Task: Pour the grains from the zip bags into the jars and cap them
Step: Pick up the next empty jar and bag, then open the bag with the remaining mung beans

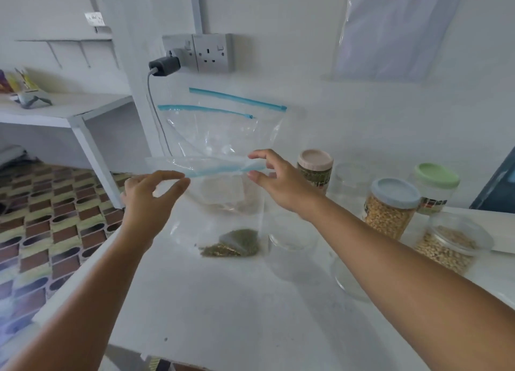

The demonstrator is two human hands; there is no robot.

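- Both hands are up over the white table [223, 301], holding a clear zip bag [220, 200] by its blue zip strip so that it hangs down.
- The left hand [152, 198] pinches the left end of the strip between thumb and fingertips; the other fingers are loosely curled.
- The right hand [274, 181] has the right end of the strip between thumb and forefinger, with the fingers partly spread.
- A small heap of green grains [234, 245] sits in the bag's bottom right corner, low near the table top.
- Behind it, two more clear zip bags [223, 125] with blue strips stand against the wall; they look empty.
- Just right of the hanging bag is a clear jar [292, 248] with no lid on it, and I cannot tell whether anything is inside.
- Further right stand a jar with a blue lid [390, 209] full of yellow grains, a jar with a green lid [434, 186], and an uncapped jar of pale grains [451, 245].
- A jar with a pink lid [315, 170] stands at the back, beside the right hand.
- A double wall socket [211, 53] with a dark plug sits above the bags.
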